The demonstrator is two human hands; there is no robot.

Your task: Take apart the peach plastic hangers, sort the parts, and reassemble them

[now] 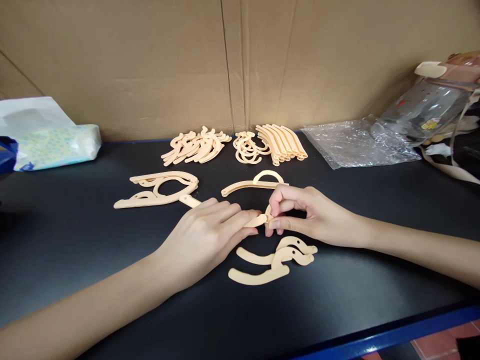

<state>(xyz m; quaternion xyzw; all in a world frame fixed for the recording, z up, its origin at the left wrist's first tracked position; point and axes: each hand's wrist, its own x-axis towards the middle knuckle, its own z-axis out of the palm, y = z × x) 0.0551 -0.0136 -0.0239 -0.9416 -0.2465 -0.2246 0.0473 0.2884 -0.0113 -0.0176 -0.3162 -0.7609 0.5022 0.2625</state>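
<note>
My left hand [204, 232] is closed around a curved beige plastic hanger arm [255, 221], whose far end sticks out past the knuckles. At the arm's right end, my right hand [302, 212] pinches a small curved beige piece [268, 211]; the fingers partly hide where the two meet. Just in front of my hands lie two S-shaped beige pieces [287, 254] with small holes and two curved strips [258, 276]. Behind my hands rests another hanger arm [243, 187] with a hook-like curved piece [269, 173] across it. A folded hanger [165, 201] lies to the left.
At the back of the black table [337, 310] are a heap of S-shaped pieces [197, 146], a pile of curved hooks [249, 148] and stacked arms [283, 142]. A tissue pack [56, 147] stands left; a clear plastic bag [360, 142] and a bottle [431, 107] are right.
</note>
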